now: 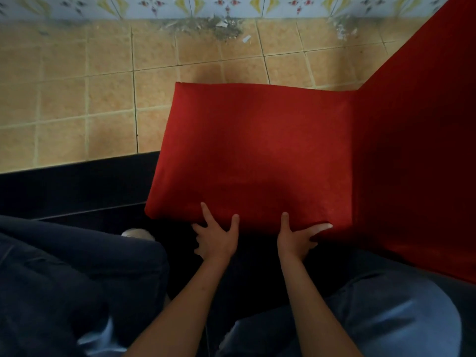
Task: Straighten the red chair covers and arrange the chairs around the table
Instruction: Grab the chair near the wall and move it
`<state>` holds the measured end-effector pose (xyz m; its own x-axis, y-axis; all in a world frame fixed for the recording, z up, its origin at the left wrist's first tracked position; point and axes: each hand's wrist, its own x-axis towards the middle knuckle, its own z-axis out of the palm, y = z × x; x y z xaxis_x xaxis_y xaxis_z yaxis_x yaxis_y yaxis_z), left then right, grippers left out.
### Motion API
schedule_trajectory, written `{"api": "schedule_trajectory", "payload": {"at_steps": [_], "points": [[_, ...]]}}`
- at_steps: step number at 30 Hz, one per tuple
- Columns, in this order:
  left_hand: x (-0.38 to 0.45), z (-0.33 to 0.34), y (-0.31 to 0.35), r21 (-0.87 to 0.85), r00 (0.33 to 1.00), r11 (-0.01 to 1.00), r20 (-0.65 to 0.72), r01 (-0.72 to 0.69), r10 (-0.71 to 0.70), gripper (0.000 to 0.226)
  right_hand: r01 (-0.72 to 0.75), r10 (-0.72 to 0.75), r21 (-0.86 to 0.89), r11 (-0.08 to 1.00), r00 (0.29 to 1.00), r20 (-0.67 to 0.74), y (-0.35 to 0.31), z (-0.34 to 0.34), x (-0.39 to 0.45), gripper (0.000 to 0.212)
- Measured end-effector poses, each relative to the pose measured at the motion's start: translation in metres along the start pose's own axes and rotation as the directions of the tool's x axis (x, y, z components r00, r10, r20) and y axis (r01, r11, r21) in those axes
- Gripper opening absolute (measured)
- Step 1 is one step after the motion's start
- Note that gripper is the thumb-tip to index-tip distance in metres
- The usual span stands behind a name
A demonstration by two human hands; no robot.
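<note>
Red chair cover [252,150] lies flat over seat. Left hand [217,238] and right hand [296,238] grip its near edge, fingers curled under. Tiled floor [90,86] lies beyond the far edge.

Tan tiled floor [77,81], patterned wall tiles [154,5], possibly crumbling base

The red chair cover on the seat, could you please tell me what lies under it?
The red chair cover hides the seat completely. Both hands grip its near edge, fingers curling under, out of sight.
</note>
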<state>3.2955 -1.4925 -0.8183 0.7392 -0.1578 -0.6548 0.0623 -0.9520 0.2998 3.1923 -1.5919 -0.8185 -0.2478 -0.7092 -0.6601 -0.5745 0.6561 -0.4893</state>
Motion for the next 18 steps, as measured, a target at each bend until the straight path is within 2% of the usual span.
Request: {"api": "schedule_trajectory", "payload": {"at_steps": [6,11,15,18], "points": [[0.000,0.010,0.012,-0.099,0.994,0.991,-0.053,0.092,-0.098,0.093,-0.018,0.019,0.046,0.999,0.999,-0.040,0.000,0.007,0.005,0.114],[0.004,0.015,0.014,-0.256,0.987,0.958,-0.062,0.130,-0.150,0.113,-0.036,0.042,0.100,0.994,0.997,-0.063,-0.003,0.010,0.005,0.121],[0.007,0.020,0.018,-0.503,0.975,0.850,-0.062,0.155,-0.215,0.127,-0.057,0.075,0.188,0.981,0.993,-0.088,-0.002,0.008,0.006,0.130],[0.009,0.024,0.018,-0.657,0.979,0.745,-0.056,0.114,-0.198,0.128,-0.061,0.095,0.281,0.958,0.989,-0.109,-0.001,0.005,0.009,0.136]]}}
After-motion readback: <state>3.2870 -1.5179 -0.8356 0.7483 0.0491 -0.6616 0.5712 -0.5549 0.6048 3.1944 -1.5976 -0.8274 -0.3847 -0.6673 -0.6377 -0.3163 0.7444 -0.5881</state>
